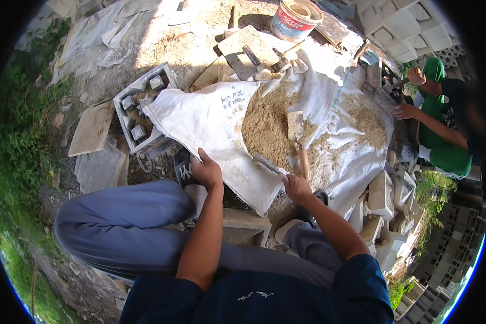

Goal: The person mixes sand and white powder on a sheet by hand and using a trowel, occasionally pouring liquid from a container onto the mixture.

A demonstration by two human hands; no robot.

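A white woven sack (200, 110) lies spread in front of me, with a heap of damp brown sand (270, 124) on it. My left hand (206, 170) is closed on the sack's near edge, beside my shoe. My right hand (297, 189) is closed around a narrow, flat grey metal tool (267, 163), its far end reaching to the sand's near side. Its kind is not clear. Just beyond that hand lies a trowel with a wooden handle (304, 163), its sandy blade on the sand. Left of the sack stands a grey block mould (125, 121) with raised square cores.
A paint bucket (290, 24) stands at the back, near a hammer-like tool (252, 56) on a board. Broken concrete blocks (380, 197) are piled at the right. A co-worker's hands (407, 110) hold a tool at far right. Flat tiles (94, 129) lie left.
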